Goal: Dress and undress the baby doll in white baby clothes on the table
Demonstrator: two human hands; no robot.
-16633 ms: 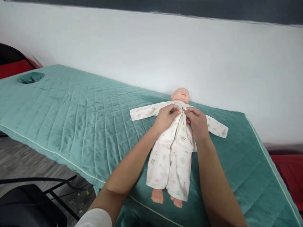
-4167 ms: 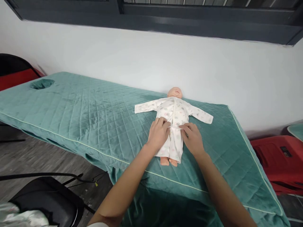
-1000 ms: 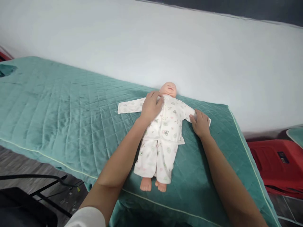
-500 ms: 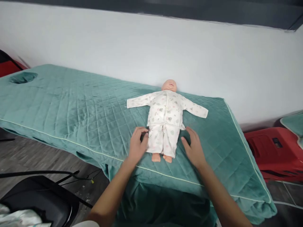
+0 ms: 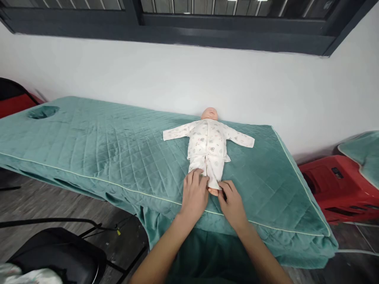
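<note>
A baby doll (image 5: pixel 210 114) lies on its back on the green quilted bed, head toward the wall and sleeves spread wide. It wears a white printed top (image 5: pixel 207 138) and matching trousers (image 5: pixel 215 167). My left hand (image 5: pixel 194 193) covers the lower trouser leg on the left, its fingers curled over the cloth; the foot there is hidden beneath it. With thumb and fingers, my right hand (image 5: pixel 231 203) pinches the hem of the other trouser leg. One doll foot (image 5: pixel 212 191) shows between my hands.
The bed cover (image 5: pixel 124 150) has a face hole (image 5: pixel 43 112) at far left. A black chair (image 5: pixel 56 252) with printed cloth (image 5: pixel 38 277) on it stands at lower left. To the right is a red plastic chair (image 5: pixel 340 185). A white wall (image 5: pixel 133 75) runs behind.
Both hands have moved from beside the doll's hips down to the trouser legs' lower ends and closed there. The view has tilted up, showing more of the window.
</note>
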